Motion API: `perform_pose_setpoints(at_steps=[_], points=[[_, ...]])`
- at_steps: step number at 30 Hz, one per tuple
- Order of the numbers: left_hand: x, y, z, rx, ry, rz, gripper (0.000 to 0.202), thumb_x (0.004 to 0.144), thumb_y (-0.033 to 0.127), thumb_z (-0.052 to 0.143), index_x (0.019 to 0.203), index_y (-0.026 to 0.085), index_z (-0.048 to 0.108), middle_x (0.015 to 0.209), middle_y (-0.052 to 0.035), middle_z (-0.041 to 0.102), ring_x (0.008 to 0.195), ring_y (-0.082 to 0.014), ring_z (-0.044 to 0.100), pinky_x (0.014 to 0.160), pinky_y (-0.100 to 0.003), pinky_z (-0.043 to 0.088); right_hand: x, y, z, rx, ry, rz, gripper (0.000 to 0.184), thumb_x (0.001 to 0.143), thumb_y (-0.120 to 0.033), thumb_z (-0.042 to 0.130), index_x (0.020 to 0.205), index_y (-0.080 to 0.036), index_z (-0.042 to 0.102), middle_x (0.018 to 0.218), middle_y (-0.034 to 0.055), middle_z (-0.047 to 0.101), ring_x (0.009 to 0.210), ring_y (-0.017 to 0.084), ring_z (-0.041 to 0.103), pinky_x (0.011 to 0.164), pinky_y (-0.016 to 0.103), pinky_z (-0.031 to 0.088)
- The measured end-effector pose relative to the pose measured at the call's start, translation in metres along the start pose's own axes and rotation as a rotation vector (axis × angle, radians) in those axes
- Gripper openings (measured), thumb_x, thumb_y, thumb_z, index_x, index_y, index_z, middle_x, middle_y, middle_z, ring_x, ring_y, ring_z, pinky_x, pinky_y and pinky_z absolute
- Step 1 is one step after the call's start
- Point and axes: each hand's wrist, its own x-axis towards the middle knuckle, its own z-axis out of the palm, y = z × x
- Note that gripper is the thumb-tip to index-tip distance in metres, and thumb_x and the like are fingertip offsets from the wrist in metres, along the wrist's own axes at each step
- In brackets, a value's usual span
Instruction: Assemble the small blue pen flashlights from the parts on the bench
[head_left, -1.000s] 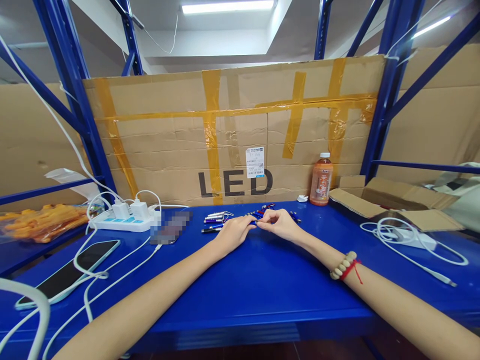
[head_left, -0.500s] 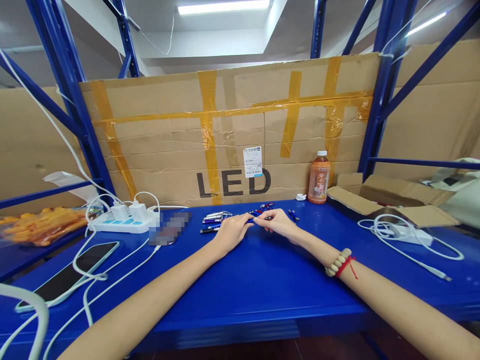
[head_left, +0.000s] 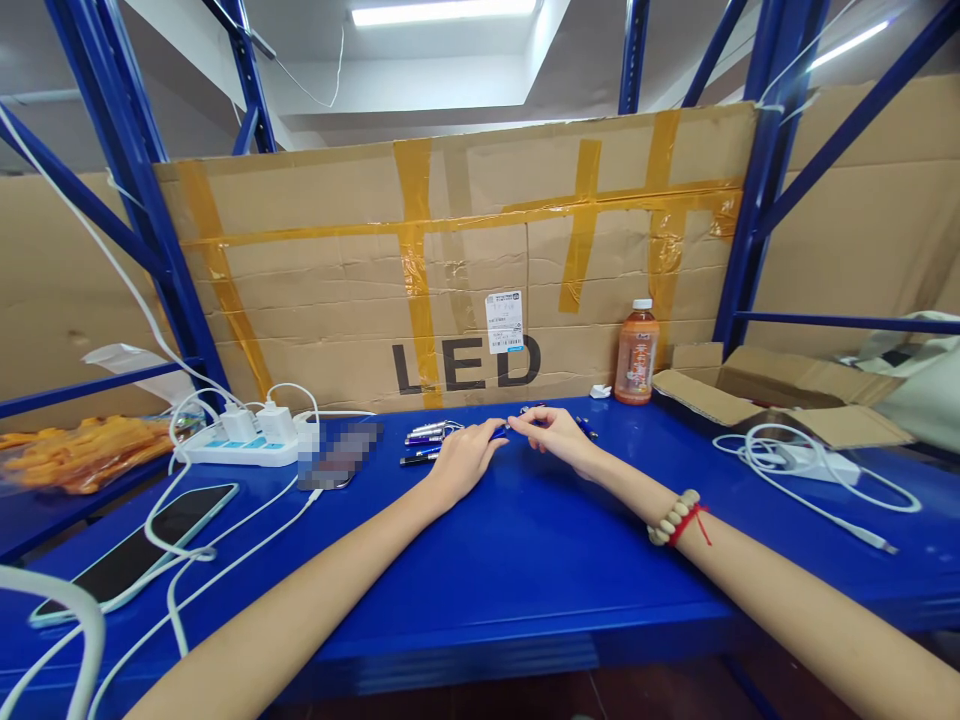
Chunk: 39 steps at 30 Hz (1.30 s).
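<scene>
My left hand [head_left: 465, 462] is closed around a slim blue pen [head_left: 499, 432], most of it hidden by the fingers, its end showing at the fingertips. Just to the right, my right hand [head_left: 556, 436] is closed in a pinch by that end; anything between its fingertips is too small to make out. Beside my left hand lie several silver and blue pens [head_left: 426, 436], along with a dark blue pen [head_left: 417, 459]. More pens [head_left: 586, 428] lie behind my right hand, partly covered by it.
A taped cardboard sheet [head_left: 337, 300] stands along the back of the blue table [head_left: 480, 590]. An orange drink bottle [head_left: 636, 355], an open carton [head_left: 787, 385] and a white cable [head_left: 832, 515] are at right. Left are a power strip [head_left: 240, 450], phone [head_left: 142, 545] and loose cables.
My right fingertips have lifted slightly up and away from the blue pen, opening a small gap. My left hand keeps its hold, nearly still.
</scene>
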Motion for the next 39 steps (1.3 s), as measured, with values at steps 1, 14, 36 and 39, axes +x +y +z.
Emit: perform_pose_setpoints(at_steps=[1, 14, 36, 39], points=[[0.000, 0.000, 0.000, 0.011, 0.004, -0.016, 0.027, 0.087, 0.032, 0.037, 0.110, 0.019, 0.044, 0.095, -0.0044, 0.062, 0.084, -0.0178, 0.059, 0.074, -0.029, 0.045, 0.002, 0.000, -0.003, -0.007, 0.046, -0.011, 0.041, 0.060, -0.055, 0.058, 0.068, -0.015, 0.062, 0.046, -0.0028, 0.048, 0.042, 0.007, 0.040, 0.042, 0.020, 0.031], [0.000, 0.001, -0.002, 0.049, -0.023, -0.023, 0.022, 0.088, 0.033, 0.035, 0.102, 0.021, 0.047, 0.087, -0.0023, 0.063, 0.079, -0.0168, 0.060, 0.069, -0.026, 0.044, 0.010, 0.018, -0.056, -0.929, 0.370, 0.100, 0.022, 0.068, -0.041, 0.053, 0.073, -0.025, 0.068, 0.085, 0.0038, 0.066, 0.080, 0.021, 0.058, 0.059, 0.027, 0.038], [0.001, 0.003, -0.003, 0.104, -0.042, 0.023, 0.024, 0.089, 0.033, 0.032, 0.102, 0.019, 0.047, 0.088, -0.0018, 0.063, 0.077, -0.0163, 0.059, 0.069, -0.026, 0.044, 0.013, 0.033, -0.044, -0.938, 0.038, -0.126, 0.039, 0.065, -0.049, 0.057, 0.095, -0.024, 0.063, 0.099, 0.0028, 0.062, 0.089, 0.019, 0.055, 0.073, 0.027, 0.041], [0.001, 0.003, -0.003, 0.110, -0.047, 0.025, 0.024, 0.089, 0.033, 0.033, 0.102, 0.019, 0.047, 0.086, -0.0015, 0.063, 0.076, -0.0164, 0.059, 0.068, -0.026, 0.044, 0.012, 0.031, -0.037, -0.983, -0.060, -0.163, 0.031, 0.069, -0.045, 0.056, 0.093, -0.027, 0.064, 0.100, 0.0012, 0.062, 0.094, 0.020, 0.054, 0.074, 0.029, 0.039]])
